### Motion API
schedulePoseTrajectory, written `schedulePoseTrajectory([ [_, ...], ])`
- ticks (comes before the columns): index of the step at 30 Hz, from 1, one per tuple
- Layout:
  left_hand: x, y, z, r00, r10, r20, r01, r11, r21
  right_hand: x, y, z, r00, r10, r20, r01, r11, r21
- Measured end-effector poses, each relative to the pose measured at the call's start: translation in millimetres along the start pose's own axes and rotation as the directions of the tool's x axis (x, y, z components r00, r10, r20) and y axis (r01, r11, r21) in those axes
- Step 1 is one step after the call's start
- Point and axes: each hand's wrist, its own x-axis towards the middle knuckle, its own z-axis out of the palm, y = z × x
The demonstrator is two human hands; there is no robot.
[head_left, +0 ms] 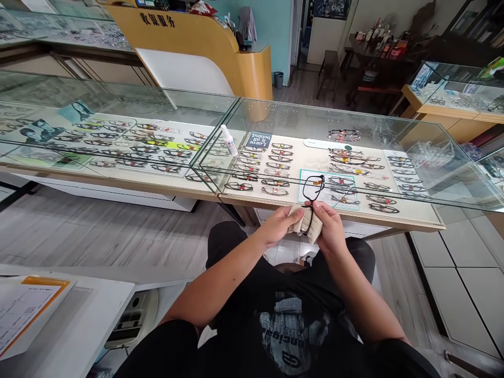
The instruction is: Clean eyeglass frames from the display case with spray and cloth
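Observation:
A pair of black-framed eyeglasses (pixel 314 187) is held upright between my hands, just in front of the glass display case. One lens sticks up clear of my fingers; the lower part is wrapped in a beige cloth (pixel 314 227). My left hand (pixel 280 226) is closed on the cloth from the left, thumb pressed on top. From the right, my right hand (pixel 329 224) pinches the eyeglasses near the middle, with cloth against its fingers. My hidden fingertips cannot be made out. A small white spray bottle (pixel 228 140) stands on the glass top, ahead and to the left.
The glass display case (pixel 394 214) spans the width before me, with rows of eyeglasses inside. Behind it stands a wooden counter (pixel 189 37). At lower left, a white desk (pixel 106 302) carries a paper (pixel 29 310) with an orange edge. Cabinets (pixel 468 268) stand to the right.

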Motion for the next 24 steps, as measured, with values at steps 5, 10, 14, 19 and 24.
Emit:
schedulePoseTrajectory([
  [5,-3.6,-0.6,-7.3,0.995,-0.061,0.077,0.061,0.998,0.007,2.4,-0.5,-0.8,1.0,0.005,0.007,-0.005,1.0,-0.013],
  [10,-3.7,-3.9,-6.4,0.999,0.009,0.046,-0.012,0.998,0.056,1.1,1.6,-2.3,0.999,-0.043,0.013,0.044,0.992,-0.12],
  [14,-5.6,-3.4,-8.6,0.998,0.057,-0.033,-0.051,0.987,0.154,-8.3,-13.0,-13.5,0.91,-0.396,0.127,0.387,0.695,-0.607],
  [19,-10.4,3.2,-13.6,0.999,0.029,-0.026,-0.022,0.97,0.242,-15.1,-47.3,-27.4,0.485,-0.481,0.73,0.654,-0.354,-0.668],
  [24,-12.6,15.2,-15.6,0.997,-0.07,0.013,0.065,0.966,0.25,-16.9,-70.5,-25.7,0.381,-0.194,0.904,0.657,-0.632,-0.412],
])
